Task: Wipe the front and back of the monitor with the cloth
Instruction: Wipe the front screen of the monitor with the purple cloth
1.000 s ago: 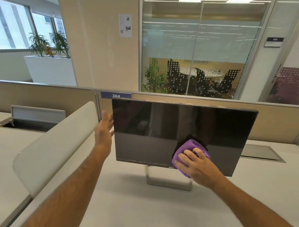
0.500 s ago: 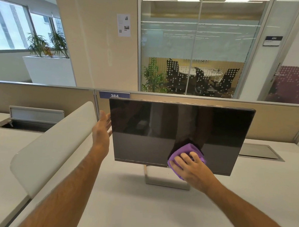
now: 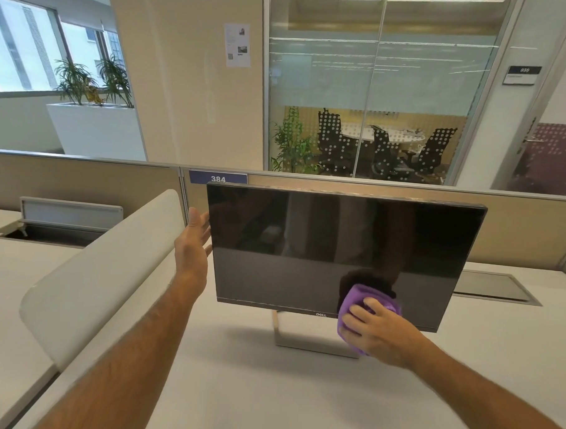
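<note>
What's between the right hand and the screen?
The purple cloth: in the head view, the right hand presses it flat against the lower part of the monitor, near the bottom edge. No bare fingers show on the glass.

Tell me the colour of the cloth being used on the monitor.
Purple; the cloth shows best in the head view.

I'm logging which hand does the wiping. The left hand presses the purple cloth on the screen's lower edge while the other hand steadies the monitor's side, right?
Not quite: the head view shows the right hand pressing the purple cloth on the screen's lower edge, while the left hand is at the monitor's side edge.
</note>
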Motion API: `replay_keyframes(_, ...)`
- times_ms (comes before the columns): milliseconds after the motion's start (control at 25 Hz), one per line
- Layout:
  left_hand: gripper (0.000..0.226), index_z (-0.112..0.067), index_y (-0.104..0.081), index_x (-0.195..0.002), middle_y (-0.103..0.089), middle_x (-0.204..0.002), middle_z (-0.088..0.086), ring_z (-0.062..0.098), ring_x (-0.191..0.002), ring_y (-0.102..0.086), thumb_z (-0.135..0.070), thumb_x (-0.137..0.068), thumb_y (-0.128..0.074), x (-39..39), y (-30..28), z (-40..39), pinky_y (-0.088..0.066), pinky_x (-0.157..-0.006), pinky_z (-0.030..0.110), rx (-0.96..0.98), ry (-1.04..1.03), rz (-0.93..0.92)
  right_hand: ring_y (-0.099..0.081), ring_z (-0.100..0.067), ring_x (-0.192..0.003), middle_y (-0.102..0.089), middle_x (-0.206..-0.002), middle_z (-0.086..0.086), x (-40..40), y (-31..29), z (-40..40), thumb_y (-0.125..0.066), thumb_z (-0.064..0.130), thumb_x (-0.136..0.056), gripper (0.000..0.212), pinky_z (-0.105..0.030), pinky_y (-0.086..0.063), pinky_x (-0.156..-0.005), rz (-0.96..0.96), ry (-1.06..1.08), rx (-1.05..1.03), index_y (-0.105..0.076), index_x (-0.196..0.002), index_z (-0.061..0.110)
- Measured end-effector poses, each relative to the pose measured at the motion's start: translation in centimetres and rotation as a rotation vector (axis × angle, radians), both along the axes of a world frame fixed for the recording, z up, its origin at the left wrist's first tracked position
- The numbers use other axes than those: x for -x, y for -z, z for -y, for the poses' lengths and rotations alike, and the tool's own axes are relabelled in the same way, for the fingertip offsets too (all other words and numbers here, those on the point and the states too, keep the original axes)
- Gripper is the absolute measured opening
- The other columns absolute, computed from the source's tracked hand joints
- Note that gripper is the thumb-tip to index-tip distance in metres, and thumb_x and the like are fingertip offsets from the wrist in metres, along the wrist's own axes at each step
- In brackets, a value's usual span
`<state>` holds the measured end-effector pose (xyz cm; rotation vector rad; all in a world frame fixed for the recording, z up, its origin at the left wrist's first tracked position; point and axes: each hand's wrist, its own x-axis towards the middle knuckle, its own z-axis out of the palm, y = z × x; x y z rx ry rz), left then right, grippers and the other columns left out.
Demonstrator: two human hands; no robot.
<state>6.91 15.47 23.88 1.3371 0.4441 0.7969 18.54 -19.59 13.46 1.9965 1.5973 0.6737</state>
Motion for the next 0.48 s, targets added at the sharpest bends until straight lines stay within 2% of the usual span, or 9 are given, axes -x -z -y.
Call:
replay_keyframes(120,0.083,-0.028,-0.052,-0.139,-0.054,-0.143,-0.005,0.023,-0.133,-0.05,-0.079,-0.075,-0.035,-0.2,0.1,0.0,-0.035,-0.112,0.049,-0.001,-0.012,-0.002,-0.062,-0.033,-0.104,-0.064,-0.119,-0.011,-0.8,-1.6,0.6,-0.09,0.021,-0.058,0.071,-0.047,-0.054,-0.086,-0.034,0.099,-0.186,-0.062,-0.123,0.016)
replay_keyframes(280,0.088,-0.029,-0.051,-0.14,-0.053,-0.144,-0.005,0.024,-0.133,-0.049,-0.082,-0.072,-0.036,-0.2,0.1,0.2,-0.035,-0.113,0.05,-0.001,-0.026,-0.005,-0.065,-0.029,-0.095,-0.069,-0.109,-0.006,-0.1,0.0,2.0,-0.094,0.034,-0.052,0.066,-0.043,-0.056,-0.079,-0.04,0.064,0.06,-0.068,-0.111,0.02)
replay_keyframes(320,0.089,-0.029,-0.051,-0.14,-0.053,-0.144,-0.005,0.024,-0.133,-0.049,-0.083,-0.071,-0.036,-0.2,0.1,0.2,-0.035,-0.113,0.05,-0.002,-0.026,-0.007,-0.065,-0.028,-0.095,-0.07,-0.108,-0.006,0.0,0.3,2.1,-0.095,0.035,-0.052,0.065,-0.042,-0.057,-0.079,-0.042,0.058,0.065,-0.069,-0.109,0.021)
replay_keyframes(480,0.087,-0.029,-0.051,-0.14,-0.053,-0.144,-0.005,0.023,-0.133,-0.049,-0.082,-0.072,-0.035,-0.2,0.0,0.2,-0.035,-0.113,0.05,-0.005,-0.023,-0.005,-0.063,-0.033,-0.1,-0.066,-0.116,-0.011,-0.8,-0.6,2.0,-0.092,0.023,-0.053,0.073,-0.047,-0.055,-0.083,-0.089,0.143,-0.204,-0.065,-0.121,0.016)
